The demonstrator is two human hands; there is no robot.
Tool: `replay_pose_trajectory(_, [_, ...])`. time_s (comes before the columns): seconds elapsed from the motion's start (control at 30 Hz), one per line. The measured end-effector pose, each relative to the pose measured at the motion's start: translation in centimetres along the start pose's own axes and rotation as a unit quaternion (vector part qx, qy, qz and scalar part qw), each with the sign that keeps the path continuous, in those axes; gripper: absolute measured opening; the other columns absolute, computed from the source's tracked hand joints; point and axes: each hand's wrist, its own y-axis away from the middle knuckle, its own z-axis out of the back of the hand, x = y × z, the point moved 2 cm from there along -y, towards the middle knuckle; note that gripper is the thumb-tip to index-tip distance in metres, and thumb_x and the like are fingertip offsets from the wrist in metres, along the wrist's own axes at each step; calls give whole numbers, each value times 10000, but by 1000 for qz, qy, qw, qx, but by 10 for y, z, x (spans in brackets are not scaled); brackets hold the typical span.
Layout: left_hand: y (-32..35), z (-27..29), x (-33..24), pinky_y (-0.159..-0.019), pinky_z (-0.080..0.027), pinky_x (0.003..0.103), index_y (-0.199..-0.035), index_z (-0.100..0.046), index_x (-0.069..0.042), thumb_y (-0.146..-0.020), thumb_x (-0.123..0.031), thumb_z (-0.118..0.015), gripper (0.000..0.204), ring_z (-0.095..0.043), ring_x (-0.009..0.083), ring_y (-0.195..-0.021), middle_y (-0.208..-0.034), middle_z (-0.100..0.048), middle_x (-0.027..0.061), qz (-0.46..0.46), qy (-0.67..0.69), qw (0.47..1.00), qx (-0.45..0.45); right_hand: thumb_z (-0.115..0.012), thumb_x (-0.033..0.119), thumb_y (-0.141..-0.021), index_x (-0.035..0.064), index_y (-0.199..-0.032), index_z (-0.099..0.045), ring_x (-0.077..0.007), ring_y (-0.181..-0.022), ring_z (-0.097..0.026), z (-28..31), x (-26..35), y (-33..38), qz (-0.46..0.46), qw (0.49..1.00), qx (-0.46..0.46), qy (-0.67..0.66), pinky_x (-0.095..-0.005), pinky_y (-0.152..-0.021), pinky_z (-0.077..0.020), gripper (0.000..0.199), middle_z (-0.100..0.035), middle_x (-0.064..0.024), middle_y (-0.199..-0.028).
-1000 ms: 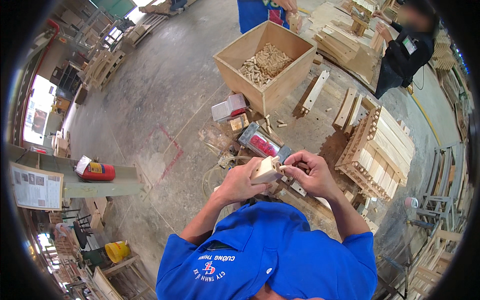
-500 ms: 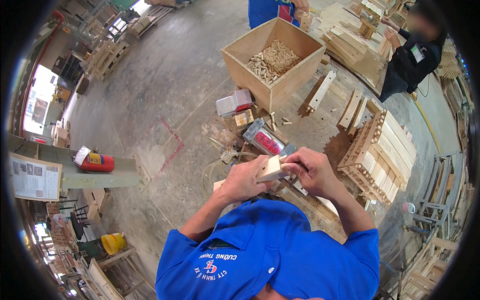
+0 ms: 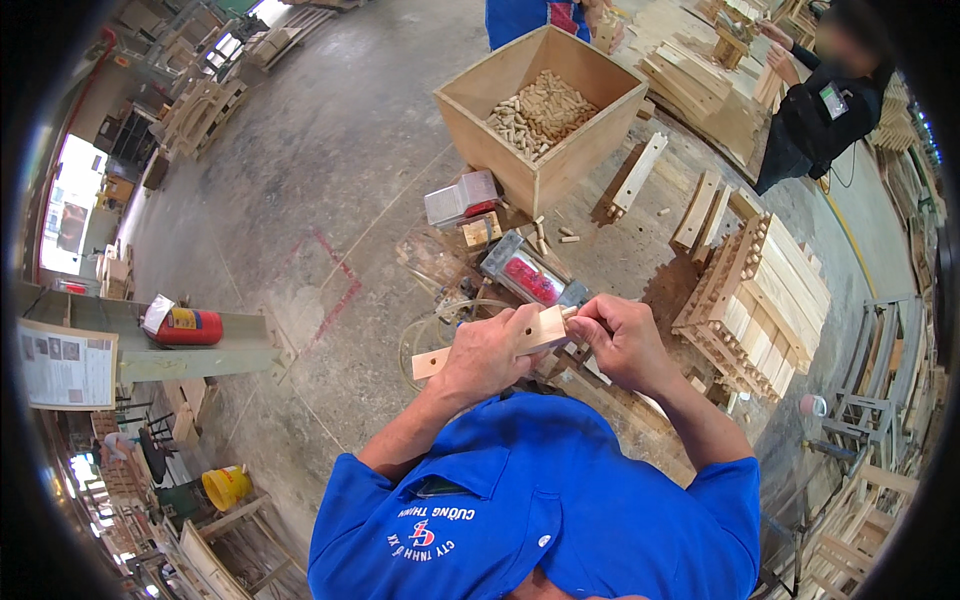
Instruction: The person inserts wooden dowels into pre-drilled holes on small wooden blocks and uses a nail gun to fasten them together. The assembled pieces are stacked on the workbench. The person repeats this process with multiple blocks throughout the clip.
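My left hand point(image 3: 482, 356) is wrapped round a pale wooden bar point(image 3: 543, 330) with drilled holes, held in front of my chest. One end of the bar shows past my wrist; the other points toward my right hand point(image 3: 625, 342). There, thumb and fingers pinch a short wooden dowel point(image 3: 569, 312) against the bar's end. How deep the dowel sits cannot be made out. Just beyond my hands lies a grey device with a clear window over red parts point(image 3: 532, 277). Several loose dowels point(image 3: 541, 235) are scattered behind it.
A large wooden box point(image 3: 537, 180) holding a heap of dowels point(image 3: 540, 112) stands ahead. Stacked bars point(image 3: 765, 310) with dowelled ends are at right, near a single bar point(image 3: 638, 175). Two people work beyond. A red fire extinguisher point(image 3: 186, 326) rests on a ledge at left.
The bar has turned in my left hand, so its drilled face and near end show more. My right fingers stay at the dowel. The whole view has shifted slightly.
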Motion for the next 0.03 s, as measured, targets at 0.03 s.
replay_pose_trajectory(0.03, [0,0,0,-851,-611,467,-1429,-586,-85,-859,-289,-870,669,-758,383,-1047,-1198,-755,175,0,0,1000,1,-780,192,-1011,13,-980,-739,-299,-761,-727,-1,0,1,-3,1000,-6,-7,-414,-693,-563,187,-746,-185,-865])
